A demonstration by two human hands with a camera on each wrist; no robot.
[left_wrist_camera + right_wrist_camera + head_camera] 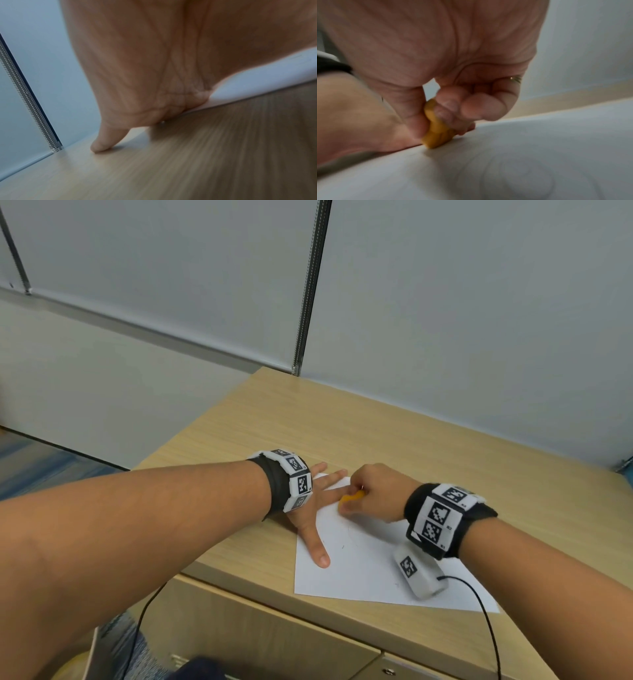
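A white sheet of paper [366, 570] lies on the light wooden desk [376, 436]. My left hand [317, 501] lies flat on the sheet's left part, fingers spread straight, thumb stretched toward me. In the left wrist view the palm [154, 60] presses down on the paper [257, 86], and one fingertip touches the wood. My right hand [371, 493] pinches a small orange eraser [351, 498] between thumb and curled fingers. In the right wrist view the orange eraser [435, 132] has its lower end on the paper [522, 155], right beside the left hand.
A white marker block with a black cable [419, 575] hangs under my right wrist, over the paper. Grey partition walls [445, 302] close the desk at the back. The desk's front edge and drawer fronts [274, 631] are below; carpet lies to the left.
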